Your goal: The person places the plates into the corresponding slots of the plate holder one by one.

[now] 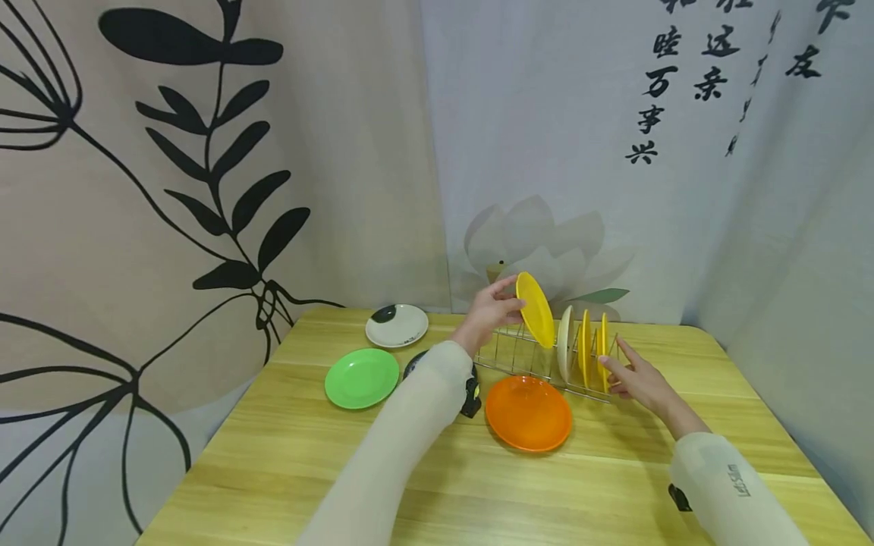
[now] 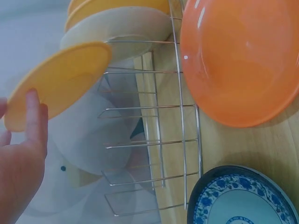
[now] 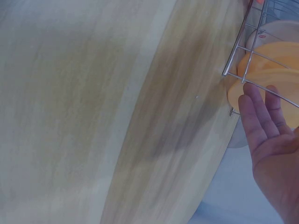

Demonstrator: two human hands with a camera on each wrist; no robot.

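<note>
My left hand [image 1: 490, 312] pinches a yellow plate [image 1: 536, 311] by its edge, holding it tilted above the wire dish rack [image 2: 181, 98]. In the left wrist view, fingers lie against the flat of this plate. Right of it, a white plate [image 1: 565, 345] and two yellow plates, one in front [image 1: 584, 350] and one at the end [image 1: 602, 353], stand upright in the rack. At the rack's right end is my right hand [image 1: 635, 379]. Its fingers look fairly straight in the right wrist view, with the tips against the end wires, beside the yellow plates.
An orange plate [image 1: 529, 414] lies in front of the rack. To the left are a green plate [image 1: 362, 378], a white plate with a black patch [image 1: 403, 327] and a blue-patterned plate [image 2: 243, 198], partly hidden by my left sleeve in the head view. A curtain hangs behind the wooden table [image 1: 601, 485].
</note>
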